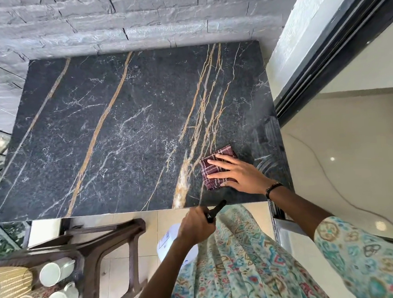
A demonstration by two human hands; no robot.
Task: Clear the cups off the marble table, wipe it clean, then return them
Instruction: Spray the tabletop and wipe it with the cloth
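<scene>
Dark marble tabletop (119,131), gold-veined, bare of cups. Wooden stool (100,250) at lower left carries the cups (52,273), off the marble. White spray bottle (167,242) gripped at its black trigger by the closed left hand (197,226) below the near edge. Right hand (237,171), fingers spread flat, presses a folded maroon checked cloth (213,168) onto the tabletop's right part.

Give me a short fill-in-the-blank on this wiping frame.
1. The right hand presses a folded ____ flat on the marble table.
2. The left hand holds a spray ____ below the table's near edge.
3. The cups sit at the lower ____ of the view, off the table.

Missing words: cloth; bottle; left
</scene>
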